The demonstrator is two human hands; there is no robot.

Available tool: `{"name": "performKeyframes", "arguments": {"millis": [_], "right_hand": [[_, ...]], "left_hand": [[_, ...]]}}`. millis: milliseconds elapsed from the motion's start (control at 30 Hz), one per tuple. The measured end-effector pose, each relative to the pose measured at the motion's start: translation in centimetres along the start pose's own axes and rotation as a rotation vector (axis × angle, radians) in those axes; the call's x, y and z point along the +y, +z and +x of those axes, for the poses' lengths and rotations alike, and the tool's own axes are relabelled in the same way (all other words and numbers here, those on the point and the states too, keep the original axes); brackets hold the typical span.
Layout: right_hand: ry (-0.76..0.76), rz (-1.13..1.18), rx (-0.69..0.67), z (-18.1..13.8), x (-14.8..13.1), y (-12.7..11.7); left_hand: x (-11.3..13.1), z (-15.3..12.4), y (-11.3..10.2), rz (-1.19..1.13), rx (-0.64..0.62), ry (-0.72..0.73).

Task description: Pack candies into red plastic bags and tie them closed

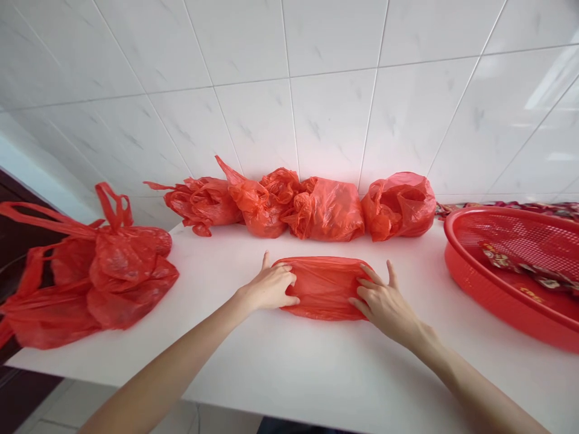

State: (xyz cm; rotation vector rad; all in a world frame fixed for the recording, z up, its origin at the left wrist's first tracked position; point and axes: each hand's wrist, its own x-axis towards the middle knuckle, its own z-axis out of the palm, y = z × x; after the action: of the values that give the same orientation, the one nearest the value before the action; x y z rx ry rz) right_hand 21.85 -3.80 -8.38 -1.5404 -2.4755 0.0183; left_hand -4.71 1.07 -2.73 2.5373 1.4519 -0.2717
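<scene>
A red plastic bag (328,289) lies spread out and wrinkled on the white table between my hands. My left hand (271,286) grips its left end, thumb and fingers curled over the film while one finger sticks up. At the opposite end my right hand (386,301) holds the bag's right edge, with one finger also raised. How firmly the fingertips pinch the thin film is hard to see. Whatever the bag may contain does not show.
Several filled red bags (332,211) stand along the tiled wall (335,120). Red bags with loop handles (122,271) sit at the left end of the table (226,361). A red plastic basket (506,301) at right holds wrapped packets (543,277).
</scene>
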Motion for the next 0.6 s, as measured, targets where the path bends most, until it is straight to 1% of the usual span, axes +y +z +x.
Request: {"name": "performKeyframes", "arguments": {"millis": [67,133,233,300,400,467,533,600], "right_hand": [[0.02,-0.006,0.003,0.0,0.1,0.0],[0.025,-0.008,0.039,-0.1,0.2,0.0],[-0.028,0.009,0.137,0.0,0.1,-0.1],[-0.085,0.037,0.174,0.1,-0.2,0.0],[-0.147,0.036,0.16,0.2,-0.4,0.8],[-0.148,0.007,0.135,0.2,-0.2,1.4],[-0.129,-0.013,0.103,0.1,0.1,1.8],[-0.104,-0.02,0.073,0.0,0.5,2.0]], "left_hand": [[0.1,-0.1,-0.2,0.005,-0.027,0.009],[0.2,-0.2,-0.3,0.007,-0.04,0.015],[0.4,-0.2,-0.2,-0.005,-0.025,0.042],[0.7,-0.2,0.1,-0.023,0.01,0.088],[1.6,-0.3,0.8,-0.043,0.117,0.138],[2.3,-0.3,1.5,-0.062,0.182,0.15],[2.6,-0.3,2.0,-0.088,0.183,0.167],[2.6,-0.2,2.3,-0.097,0.138,0.161]]}}
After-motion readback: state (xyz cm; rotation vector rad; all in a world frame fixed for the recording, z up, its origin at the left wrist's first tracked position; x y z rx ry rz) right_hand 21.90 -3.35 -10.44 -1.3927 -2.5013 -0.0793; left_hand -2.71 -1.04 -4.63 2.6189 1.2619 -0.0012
